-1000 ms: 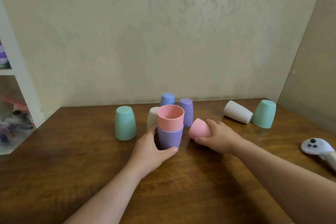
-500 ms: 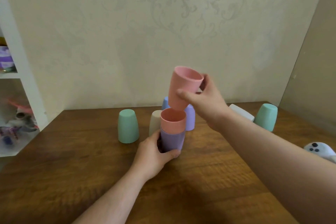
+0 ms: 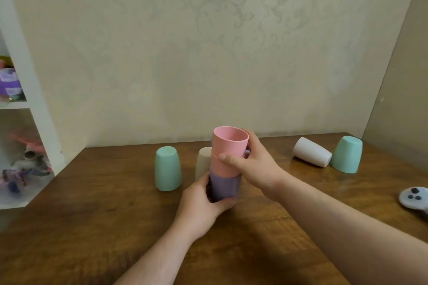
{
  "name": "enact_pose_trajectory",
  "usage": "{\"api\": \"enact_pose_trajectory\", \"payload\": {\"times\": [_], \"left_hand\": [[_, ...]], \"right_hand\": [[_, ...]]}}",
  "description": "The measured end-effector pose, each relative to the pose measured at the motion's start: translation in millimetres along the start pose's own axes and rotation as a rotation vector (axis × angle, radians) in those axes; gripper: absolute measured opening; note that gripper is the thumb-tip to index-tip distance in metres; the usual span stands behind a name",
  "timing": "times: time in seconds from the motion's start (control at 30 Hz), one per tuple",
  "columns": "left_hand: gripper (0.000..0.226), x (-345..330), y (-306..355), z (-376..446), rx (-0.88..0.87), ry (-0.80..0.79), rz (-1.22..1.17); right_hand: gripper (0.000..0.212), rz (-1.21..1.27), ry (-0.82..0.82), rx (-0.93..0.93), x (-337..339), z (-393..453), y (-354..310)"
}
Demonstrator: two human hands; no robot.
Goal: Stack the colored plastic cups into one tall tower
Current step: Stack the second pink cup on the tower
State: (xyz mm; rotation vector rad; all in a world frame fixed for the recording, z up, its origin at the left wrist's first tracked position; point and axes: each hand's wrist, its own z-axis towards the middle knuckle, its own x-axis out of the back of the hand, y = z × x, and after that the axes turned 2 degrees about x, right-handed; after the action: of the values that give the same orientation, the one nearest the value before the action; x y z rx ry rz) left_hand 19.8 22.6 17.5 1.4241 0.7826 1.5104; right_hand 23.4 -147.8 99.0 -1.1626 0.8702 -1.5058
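Right hand gripping top pink cup nested mid-table, left hand clasping purple base cup: risk of tipping the stack if pressed off-centre.

Occlusions and cut-offs, head view.
We note the cream cup half hidden behind the stack, and a purple sliver showing past the right hand. The white controller is cut by the right edge; shelf contents too blurred to identify. Left hand covers the stack's base.
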Motion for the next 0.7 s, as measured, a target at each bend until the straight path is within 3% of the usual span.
{"api": "enact_pose_trajectory", "payload": {"times": [0.2,0.3,0.47,0.53,0.63,0.7], "left_hand": [[0.084,-1.1,-0.7,4.6,0.005,0.051,0.039],[0.083,-4.1,-4.8,8.4,0.031,0.097,0.008],[0.080,-5.6,-12.7,11.1,0.044,0.105,-0.032],[0.084,-6.0,-13.1,12.1,0.050,0.094,-0.020],[0.085,-5.6,-13.4,13.1,0.054,0.084,-0.028],[0.086,-5.4,-13.8,13.0,0.057,0.074,-0.026]], "right_hand": [[0.085,-0.046,-0.018,0.055,21.2,3.6,10.6],[0.066,-0.125,0.164,0.015,33.9,26.3,16.0],[0.042,-0.190,0.086,-0.034,41.6,59.7,24.4],[0.045,-0.420,0.111,-0.005,41.5,72.3,29.7],[0.076,-0.949,-0.108,-0.068,43.6,91.9,49.4],[0.088,-1.072,-0.209,-0.138,46.9,90.2,51.8]]}}
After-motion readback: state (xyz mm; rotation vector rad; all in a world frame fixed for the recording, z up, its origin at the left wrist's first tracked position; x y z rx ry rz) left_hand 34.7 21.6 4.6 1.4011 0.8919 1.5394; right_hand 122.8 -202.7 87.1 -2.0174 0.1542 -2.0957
